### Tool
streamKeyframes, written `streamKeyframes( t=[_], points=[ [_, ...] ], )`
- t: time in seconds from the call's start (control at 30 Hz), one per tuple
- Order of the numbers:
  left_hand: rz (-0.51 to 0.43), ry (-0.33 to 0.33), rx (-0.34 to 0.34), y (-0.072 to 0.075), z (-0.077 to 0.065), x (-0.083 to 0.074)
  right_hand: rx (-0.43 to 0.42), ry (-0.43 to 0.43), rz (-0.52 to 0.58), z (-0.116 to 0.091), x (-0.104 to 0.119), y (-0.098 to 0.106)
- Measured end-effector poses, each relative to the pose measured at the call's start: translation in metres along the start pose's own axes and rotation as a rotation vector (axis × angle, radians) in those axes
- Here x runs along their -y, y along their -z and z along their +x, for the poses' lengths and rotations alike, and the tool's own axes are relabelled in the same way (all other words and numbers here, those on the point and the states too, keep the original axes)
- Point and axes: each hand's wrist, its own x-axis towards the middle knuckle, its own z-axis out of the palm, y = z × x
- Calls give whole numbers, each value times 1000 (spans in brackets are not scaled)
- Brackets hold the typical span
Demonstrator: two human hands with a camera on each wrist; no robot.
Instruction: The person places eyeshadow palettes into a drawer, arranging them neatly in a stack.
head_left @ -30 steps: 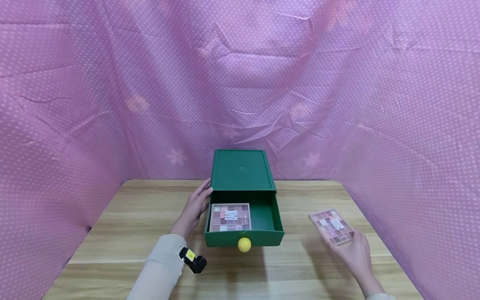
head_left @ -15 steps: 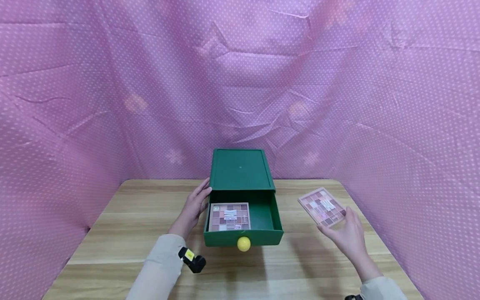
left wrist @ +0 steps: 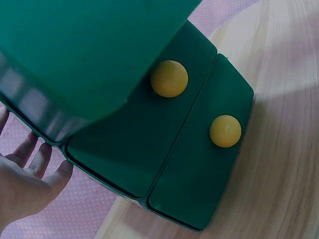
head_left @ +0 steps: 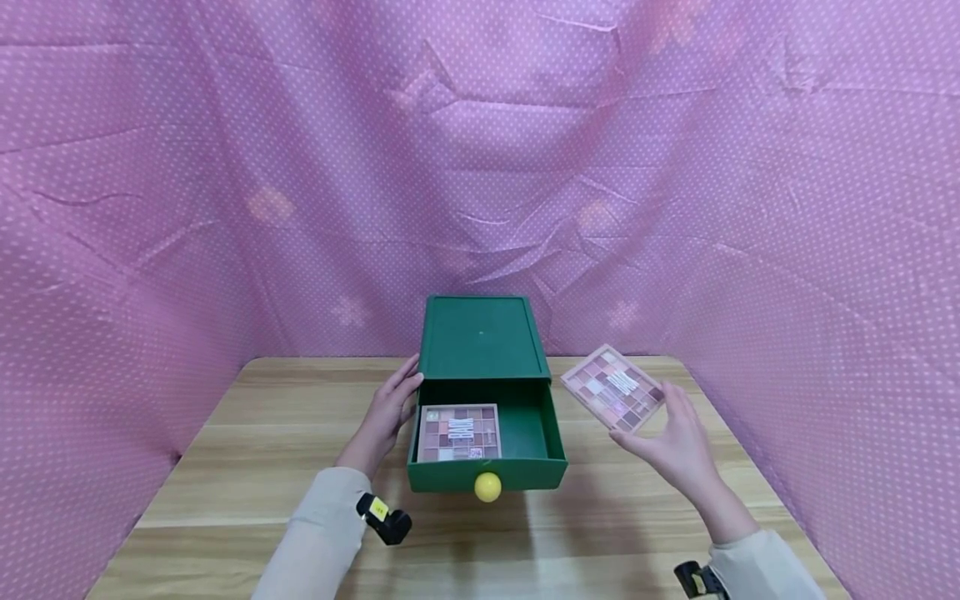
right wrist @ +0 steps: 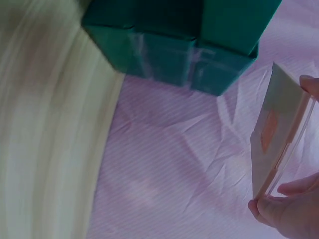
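A green drawer cabinet (head_left: 483, 337) stands on the table with its top drawer (head_left: 528, 477) pulled out by its yellow knob side. Inside that drawer, at the left, lies an eyeshadow palette (head_left: 438, 435) with a grid of pink and brown shades. My left hand (head_left: 384, 418) rests its fingertips against the cabinet's left side, fingers spread. To the right of the drawer, my right hand (head_left: 678, 446) pinches a second, matching eyeshadow palette (head_left: 609, 390) by its edges, raised above the table. In the right wrist view the plain back of this palette (right wrist: 269, 149) shows.
Two lower drawers, closed, show yellow knobs (left wrist: 169, 78) in the left wrist view. The right half of the top drawer shows its bare green floor (head_left: 522, 429). Pink dotted cloth (head_left: 480, 167) hangs behind and beside the wooden table (head_left: 247, 467).
My right hand has lifted the second eyeshadow palette and carried it up and left toward the cabinet. My left hand, the cabinet and the palette in the drawer have stayed put.
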Motion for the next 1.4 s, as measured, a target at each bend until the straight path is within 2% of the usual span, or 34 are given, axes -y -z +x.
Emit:
streamKeyframes(
  t=[0.17, 0.4, 0.67, 1.07, 1.4],
  points=[
    [1, -12, -4, 1, 1, 3, 26, 76, 34, 5, 15, -5],
    [-7, 5, -20, 0, 3, 5, 58, 173, 88, 13, 29, -18],
    [-12, -11, -13, 1, 5, 6, 123, 234, 143, 17, 42, -31],
    [-6, -19, 2, 0, 2, 4, 300, 334, 173, 23, 56, -46],
    [-17, -11, -31, -4, -2, 8, 438, 389, 192, 24, 64, -58]
  ],
)
